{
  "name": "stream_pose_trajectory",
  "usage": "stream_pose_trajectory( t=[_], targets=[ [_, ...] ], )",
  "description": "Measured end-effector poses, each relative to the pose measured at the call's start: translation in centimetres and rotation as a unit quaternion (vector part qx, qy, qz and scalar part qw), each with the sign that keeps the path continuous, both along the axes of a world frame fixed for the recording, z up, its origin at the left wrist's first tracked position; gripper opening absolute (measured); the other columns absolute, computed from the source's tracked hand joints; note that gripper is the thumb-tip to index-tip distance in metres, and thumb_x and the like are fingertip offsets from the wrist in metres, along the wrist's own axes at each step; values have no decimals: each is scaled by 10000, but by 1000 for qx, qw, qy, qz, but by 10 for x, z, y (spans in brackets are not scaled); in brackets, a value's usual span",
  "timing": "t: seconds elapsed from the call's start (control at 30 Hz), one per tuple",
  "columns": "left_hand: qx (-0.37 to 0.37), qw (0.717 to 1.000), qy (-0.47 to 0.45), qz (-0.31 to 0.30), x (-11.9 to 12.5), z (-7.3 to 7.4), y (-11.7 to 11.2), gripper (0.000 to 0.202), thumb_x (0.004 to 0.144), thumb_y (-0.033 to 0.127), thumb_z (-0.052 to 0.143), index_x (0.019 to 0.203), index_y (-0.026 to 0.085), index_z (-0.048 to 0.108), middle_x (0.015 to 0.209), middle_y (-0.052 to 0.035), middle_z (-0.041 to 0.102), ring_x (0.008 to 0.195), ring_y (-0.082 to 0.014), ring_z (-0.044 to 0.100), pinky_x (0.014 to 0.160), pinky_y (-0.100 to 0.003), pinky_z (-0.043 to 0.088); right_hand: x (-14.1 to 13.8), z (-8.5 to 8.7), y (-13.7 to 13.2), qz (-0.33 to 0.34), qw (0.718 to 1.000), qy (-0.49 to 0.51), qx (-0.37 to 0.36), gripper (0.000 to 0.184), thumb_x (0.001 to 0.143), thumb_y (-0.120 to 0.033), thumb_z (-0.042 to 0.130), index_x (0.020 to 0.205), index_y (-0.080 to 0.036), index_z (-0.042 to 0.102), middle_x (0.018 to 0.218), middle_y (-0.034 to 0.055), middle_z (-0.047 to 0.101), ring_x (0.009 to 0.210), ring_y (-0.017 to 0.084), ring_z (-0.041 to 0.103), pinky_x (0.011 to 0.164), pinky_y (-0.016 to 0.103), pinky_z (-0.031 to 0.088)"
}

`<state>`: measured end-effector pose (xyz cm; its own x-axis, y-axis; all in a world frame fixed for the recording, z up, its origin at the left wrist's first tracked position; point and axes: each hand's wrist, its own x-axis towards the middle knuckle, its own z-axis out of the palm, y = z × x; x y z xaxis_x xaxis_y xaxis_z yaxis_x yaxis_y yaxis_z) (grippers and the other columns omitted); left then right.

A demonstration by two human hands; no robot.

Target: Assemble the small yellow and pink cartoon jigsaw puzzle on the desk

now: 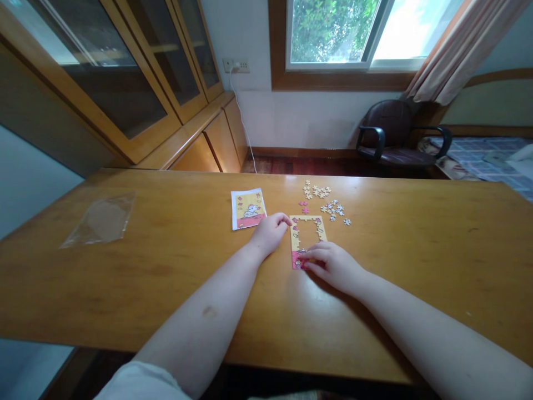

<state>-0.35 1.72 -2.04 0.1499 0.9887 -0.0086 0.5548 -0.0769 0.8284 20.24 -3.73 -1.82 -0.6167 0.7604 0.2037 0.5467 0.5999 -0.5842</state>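
A small jigsaw puzzle frame (318, 228), yellow with a pink bottom and an unfilled middle, lies on the wooden table (416, 244). My left hand (269, 233) rests with curled fingers at the frame's upper left corner, its fingertips touching the edge. My right hand (333, 265) presses its fingers on the pink lower edge of the frame, and I cannot make out whether a piece lies under them. Left of the frame lies the reference picture card (248, 208). Loose puzzle pieces (328, 203) are scattered just beyond the frame.
A crumpled transparent plastic bag (102, 220) lies at the table's left. Wooden cabinets with glass doors (125, 83) stand along the left wall. A dark armchair (393, 136) sits under the window beyond the table.
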Motion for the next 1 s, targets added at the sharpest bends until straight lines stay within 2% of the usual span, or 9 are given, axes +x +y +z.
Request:
stream_pose_trajectory(
  t=[0.27,0.37,0.47,0.67,1.0],
  targets=[
    [0,1000,0,-4,-1,-3,1,247,766,228,408,842,208,642,606,35,540,561,-134,474,550,-253,359,3,0,3,23,999,-24,6,200,872,-272,562,1003,-226,707,869,54,700,818,170,613,781,308,477],
    [0,1000,6,-5,-1,-1,1,251,768,228,405,845,208,643,572,40,516,544,-137,466,535,-253,348,5,2,5,43,999,-31,4,203,876,-278,559,1010,-231,704,869,50,698,809,168,610,777,308,470],
    [8,1000,20,-5,0,3,-1,259,773,232,402,842,204,651,608,29,556,588,-149,502,573,-260,378,6,3,7,53,998,-34,4,202,876,-285,563,1013,-229,700,876,53,695,806,166,610,767,305,467],
    [16,999,28,-10,1,6,-2,262,776,229,405,840,199,657,749,2,647,737,-177,573,700,-285,435,8,2,9,48,998,-32,8,200,873,-262,566,1023,-242,697,909,52,696,824,164,609,797,312,465],
    [18,999,38,-10,0,5,-2,268,783,242,401,846,205,659,696,10,622,712,-176,567,676,-281,433,7,2,9,17,999,-25,-30,189,859,-258,584,993,-221,713,886,49,716,821,165,624,803,296,481]
  ],
)
